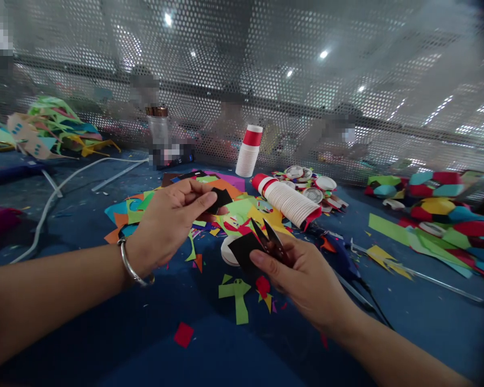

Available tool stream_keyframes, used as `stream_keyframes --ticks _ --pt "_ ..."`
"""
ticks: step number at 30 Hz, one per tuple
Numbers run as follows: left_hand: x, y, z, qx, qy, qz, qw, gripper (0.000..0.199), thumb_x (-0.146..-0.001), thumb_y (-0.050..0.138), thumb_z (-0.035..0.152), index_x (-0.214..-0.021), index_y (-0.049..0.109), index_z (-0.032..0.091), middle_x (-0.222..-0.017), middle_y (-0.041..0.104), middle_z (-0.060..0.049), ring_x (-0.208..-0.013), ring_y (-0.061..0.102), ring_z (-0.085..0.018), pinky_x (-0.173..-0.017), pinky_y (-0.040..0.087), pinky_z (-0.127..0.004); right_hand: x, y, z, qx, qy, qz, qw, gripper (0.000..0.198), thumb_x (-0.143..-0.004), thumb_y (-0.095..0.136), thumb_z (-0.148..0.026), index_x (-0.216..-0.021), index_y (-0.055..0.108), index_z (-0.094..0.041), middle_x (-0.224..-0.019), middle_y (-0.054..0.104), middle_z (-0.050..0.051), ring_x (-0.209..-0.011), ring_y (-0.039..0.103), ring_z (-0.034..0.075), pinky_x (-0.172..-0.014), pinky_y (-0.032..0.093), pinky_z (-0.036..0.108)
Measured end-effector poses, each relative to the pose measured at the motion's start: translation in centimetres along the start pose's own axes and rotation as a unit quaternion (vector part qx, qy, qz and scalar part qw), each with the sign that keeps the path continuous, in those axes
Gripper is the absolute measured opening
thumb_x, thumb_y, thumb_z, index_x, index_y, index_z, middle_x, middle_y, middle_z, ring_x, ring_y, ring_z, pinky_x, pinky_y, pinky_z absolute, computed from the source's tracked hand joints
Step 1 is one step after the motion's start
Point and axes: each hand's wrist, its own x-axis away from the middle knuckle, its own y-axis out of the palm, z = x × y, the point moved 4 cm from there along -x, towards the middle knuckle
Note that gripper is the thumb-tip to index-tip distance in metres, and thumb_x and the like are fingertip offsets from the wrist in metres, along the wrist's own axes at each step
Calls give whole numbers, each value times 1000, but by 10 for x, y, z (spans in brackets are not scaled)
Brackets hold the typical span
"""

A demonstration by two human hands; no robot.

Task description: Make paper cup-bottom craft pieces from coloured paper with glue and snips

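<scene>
My left hand (165, 217), with a silver bangle at the wrist, pinches a small dark piece of paper (222, 200) between thumb and fingers. Facing it, my right hand (296, 274) grips a pair of thread snips (267, 236), their two blades spread apart and pointing up and away from me. Under my right thumb a black paper piece (244, 252) is held as well. Just behind that lies a white round disc (229, 251). Below, green paper strips (237, 298) and a red paper square (184, 335) rest on the blue table.
Coloured paper scraps (242, 207) cover the middle. A stack of paper cups (249, 153) stands behind; another stack (292, 201) lies on its side. A blue glue gun (341, 255) with glue sticks is right. A white cable (44, 215) crosses the left. A perforated metal screen (226, 64) rises behind.
</scene>
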Motion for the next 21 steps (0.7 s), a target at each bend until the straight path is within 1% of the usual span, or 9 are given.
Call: stream_keyframes --ticks 3,6,8,11,13,16,21 --pt "1 3 -7 -23 -43 -51 998 17 -88 76 31 -96 68 18 -88 76 -1 -76 72 -13 -72 60 -24 1 0 0 -29 1 9 1000 29 -87 75 -46 -81 62 -21 -65 41 -7 -52 26 8 -45 20 24" --pt "9 12 -9 -31 -58 -96 993 19 -88 75 32 -101 70 19 -90 78 -2 -76 73 -14 -71 60 -24 -1 -1 1 -50 -2 16 999 25 -85 78 -42 -79 63 -22 -60 41 -8 -50 26 8 -43 18 24" --pt "14 17 -7 -37 -58 -109 992 18 -88 74 30 -103 71 19 -92 78 -2 -76 72 -13 -70 60 -24 -3 -1 3 -60 1 23 998 23 -83 80 -39 -81 65 -21 -59 44 -9 -49 28 8 -43 18 24" --pt "19 24 -2 -46 -54 -122 990 15 -89 70 25 -103 73 19 -91 79 -1 -72 72 -13 -69 61 -24 -5 -2 4 -64 14 35 997 26 -79 82 -38 -81 64 -20 -62 50 -7 -50 32 7 -44 22 23" --pt "22 28 1 -47 -50 -131 989 15 -89 68 22 -103 73 18 -90 78 -1 -73 73 -13 -71 62 -24 -5 -1 4 -61 25 40 997 30 -77 84 -41 -79 62 -20 -61 50 -7 -51 34 7 -45 23 23" --pt "27 32 1 -46 -45 -149 987 16 -91 65 21 -104 73 18 -90 78 -1 -73 74 -13 -73 63 -25 -4 -1 5 -70 38 47 996 37 -74 85 -44 -76 57 -21 -58 45 -9 -49 32 7 -43 21 22" --pt "32 34 -2 -21 -44 -172 984 18 -91 67 22 -108 71 17 -93 79 -2 -78 75 -13 -76 64 -24 -3 -1 5 -76 37 49 995 36 -75 85 -43 -78 56 -21 -58 46 -9 -48 33 7 -42 22 22"
